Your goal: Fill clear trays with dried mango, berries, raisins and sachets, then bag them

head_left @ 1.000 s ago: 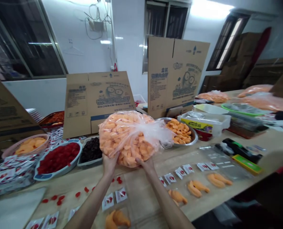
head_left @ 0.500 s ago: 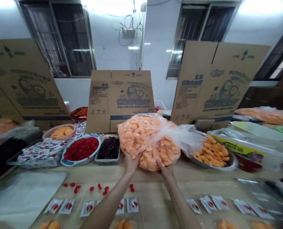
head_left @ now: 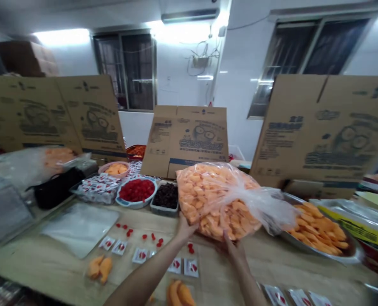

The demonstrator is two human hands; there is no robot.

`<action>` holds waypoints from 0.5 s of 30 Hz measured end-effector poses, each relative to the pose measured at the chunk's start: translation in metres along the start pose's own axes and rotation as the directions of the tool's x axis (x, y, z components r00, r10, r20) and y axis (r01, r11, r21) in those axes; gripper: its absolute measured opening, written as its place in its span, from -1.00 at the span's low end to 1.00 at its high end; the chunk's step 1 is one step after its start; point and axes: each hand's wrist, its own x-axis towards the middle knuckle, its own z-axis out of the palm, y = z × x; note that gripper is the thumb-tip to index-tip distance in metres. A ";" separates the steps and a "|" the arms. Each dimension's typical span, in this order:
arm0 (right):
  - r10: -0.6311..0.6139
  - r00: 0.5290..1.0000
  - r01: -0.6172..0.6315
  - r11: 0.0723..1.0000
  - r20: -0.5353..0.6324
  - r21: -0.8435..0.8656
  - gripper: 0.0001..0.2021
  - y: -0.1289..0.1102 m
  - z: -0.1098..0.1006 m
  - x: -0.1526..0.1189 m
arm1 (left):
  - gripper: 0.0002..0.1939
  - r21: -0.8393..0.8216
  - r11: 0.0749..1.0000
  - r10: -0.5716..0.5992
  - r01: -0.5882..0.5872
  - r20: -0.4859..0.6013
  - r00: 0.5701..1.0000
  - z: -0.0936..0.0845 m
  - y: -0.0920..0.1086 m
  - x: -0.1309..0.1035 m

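A large clear plastic bag (head_left: 204, 195) full of orange puffed-looking pieces is between my hands, its gathered end flopping to the right. My left hand (head_left: 187, 228) grips the bag's lower left side. Under its front edge, my right hand (head_left: 232, 247) has its thumb against the plastic, and most of its fingers are hidden below. To the left of the bag stand a tub of dark pieces (head_left: 166, 196) and a blue-rimmed bowl (head_left: 121, 197) of red pieces. A metal bowl (head_left: 356, 257) of orange pieces sits beside the gathered end.
Small printed sachets (head_left: 192, 267), red bits (head_left: 159, 242) and orange pieces (head_left: 178, 293) lie in front. Plastic sheets (head_left: 80, 227) and a black pouch (head_left: 57, 187) are at left. A tray of sachets (head_left: 96, 187) and cardboard boxes (head_left: 189, 136) stand farther back.
The view has swung left, so more of the table's left side shows. Both hands keep their hold on the bag, which sits in nearly the same place among the bowls.
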 end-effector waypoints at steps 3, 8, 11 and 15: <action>0.048 0.999 -0.049 0.999 0.024 0.015 -0.37 0.006 0.002 -0.020 | -0.39 -0.008 1.000 0.026 -0.026 0.029 0.999 -0.021 0.007 -0.013; 0.050 0.999 -0.050 0.997 -0.002 0.057 -0.30 0.005 0.009 -0.049 | -0.52 0.182 0.983 0.013 -0.010 -0.015 1.000 -0.068 0.032 -0.028; -0.008 0.999 0.009 1.000 0.032 -0.016 -0.40 -0.003 0.011 -0.068 | -0.68 0.213 0.974 0.071 -0.074 0.023 0.997 -0.106 0.044 -0.041; -0.135 0.985 0.161 0.938 0.105 -0.306 -0.53 0.003 0.010 -0.098 | -0.80 0.238 0.965 0.113 -0.113 0.011 0.994 -0.161 0.028 -0.077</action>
